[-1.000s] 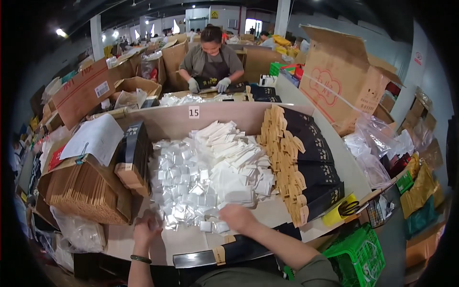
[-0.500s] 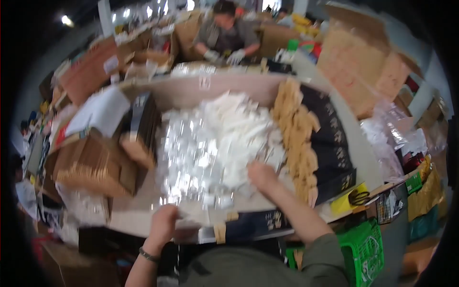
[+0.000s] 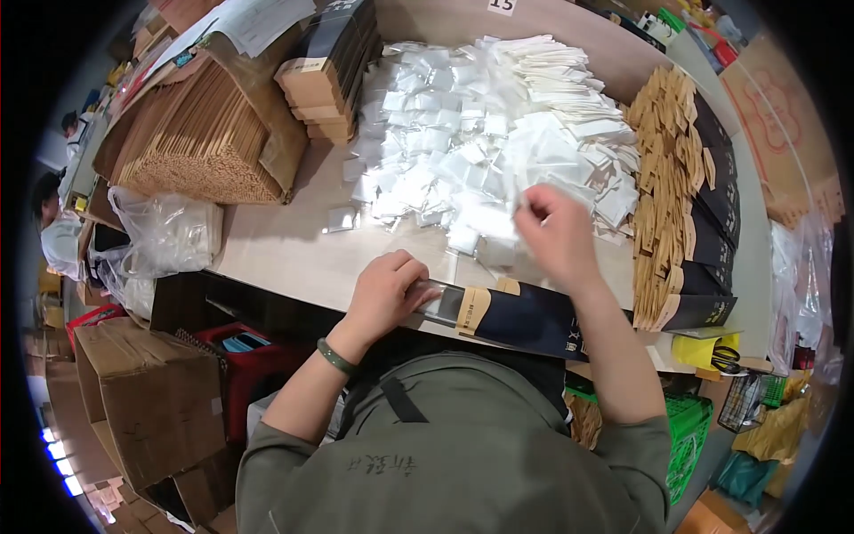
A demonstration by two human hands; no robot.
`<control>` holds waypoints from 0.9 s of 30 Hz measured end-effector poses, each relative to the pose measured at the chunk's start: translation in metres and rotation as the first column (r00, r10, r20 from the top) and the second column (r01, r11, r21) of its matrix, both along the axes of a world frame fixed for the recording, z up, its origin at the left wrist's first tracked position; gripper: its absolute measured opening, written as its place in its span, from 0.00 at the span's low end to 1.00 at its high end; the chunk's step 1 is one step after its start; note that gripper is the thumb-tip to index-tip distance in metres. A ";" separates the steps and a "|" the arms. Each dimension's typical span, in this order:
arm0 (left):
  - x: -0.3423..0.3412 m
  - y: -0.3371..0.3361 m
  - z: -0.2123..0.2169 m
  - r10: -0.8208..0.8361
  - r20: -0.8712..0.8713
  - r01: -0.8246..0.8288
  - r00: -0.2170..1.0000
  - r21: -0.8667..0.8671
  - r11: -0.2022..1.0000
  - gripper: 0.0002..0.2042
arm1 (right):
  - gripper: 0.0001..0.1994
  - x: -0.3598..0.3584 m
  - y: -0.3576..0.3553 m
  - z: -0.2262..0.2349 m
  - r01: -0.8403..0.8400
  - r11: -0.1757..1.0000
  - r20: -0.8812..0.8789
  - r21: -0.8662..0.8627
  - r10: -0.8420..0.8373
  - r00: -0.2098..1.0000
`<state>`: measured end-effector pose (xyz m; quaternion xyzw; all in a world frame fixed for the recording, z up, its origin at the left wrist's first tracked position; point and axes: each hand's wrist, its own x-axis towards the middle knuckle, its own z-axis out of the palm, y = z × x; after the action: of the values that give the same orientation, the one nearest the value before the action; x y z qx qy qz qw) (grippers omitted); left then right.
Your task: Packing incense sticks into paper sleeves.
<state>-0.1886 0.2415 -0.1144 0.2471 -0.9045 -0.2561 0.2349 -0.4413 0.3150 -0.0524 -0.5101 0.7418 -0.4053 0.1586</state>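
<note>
dark sleeve: a long, flat, dark blue paper sleeve (image 3: 525,316) with a tan band near its left end and a clear tip. It lies flat on its side at the near edge of the table, at about 6 o'clock from the white pile.

small packets: lots of little clear and white packets (image 3: 480,142) heaped in a big loose pile on the table, at 12 o'clock from the sleeve. One loose packet (image 3: 342,219) lies alone at the pile's 8 o'clock.
</note>
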 end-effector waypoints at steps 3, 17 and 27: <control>0.005 0.001 0.003 0.025 0.018 -0.026 1.000 0.026 0.999 0.10 | 0.06 0.039 0.003 0.006 -0.179 0.983 -0.033 0.032 0.180 0.983; 0.024 0.008 0.011 0.391 0.120 -0.396 0.913 0.018 0.918 0.15 | 0.04 0.099 0.005 -0.020 0.007 0.997 0.730 -0.078 0.052 0.682; 0.085 -0.154 0.147 0.574 -0.302 -0.649 0.761 -0.361 0.670 0.10 | 0.05 0.093 0.017 -0.051 -0.405 0.893 -0.456 0.195 0.449 0.769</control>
<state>-0.1040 0.0879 0.0329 0.4543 -0.7795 0.0325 0.4299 -0.3481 0.3316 -0.1034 -0.7435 0.6384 -0.1840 0.0754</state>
